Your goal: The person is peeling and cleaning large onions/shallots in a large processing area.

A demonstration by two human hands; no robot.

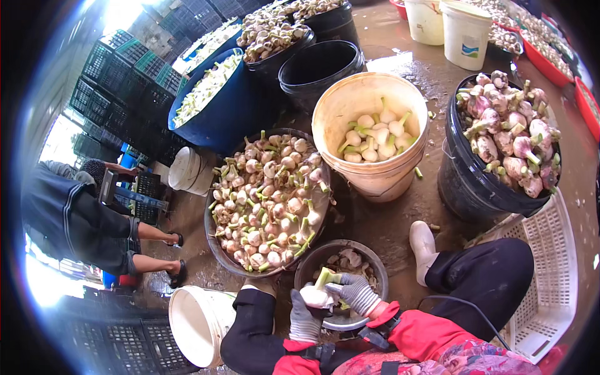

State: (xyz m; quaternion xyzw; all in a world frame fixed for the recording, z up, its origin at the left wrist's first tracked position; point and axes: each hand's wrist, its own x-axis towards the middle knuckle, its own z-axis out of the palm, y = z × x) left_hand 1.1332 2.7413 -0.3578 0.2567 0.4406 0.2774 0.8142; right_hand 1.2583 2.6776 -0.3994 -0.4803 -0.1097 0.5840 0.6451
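My left hand (306, 317), in a grey and white work glove, grips a garlic bulb (315, 297) by its white body. Its green stem stub points up and away from me. With gloved fingers at that stem and the loose outer skin, my right hand (355, 291) holds the same bulb from the other side. Below both hands sits a grey basin (376, 262) with peeled-off garlic skins in it. Just beyond lies a wide dark tub (213, 251) full of unpeeled garlic bulbs (262, 197). Peeled white bulbs (375, 138) lie inside a cream bucket (344, 168).
A black bucket (461, 187) heaped with purple garlic stands at right, beside a white plastic crate (551, 262). An overturned white bucket (201, 323) lies left of my leg. Blue barrels (220, 112) stand behind. At left, a person (79, 215) bends near stacked crates (122, 89).
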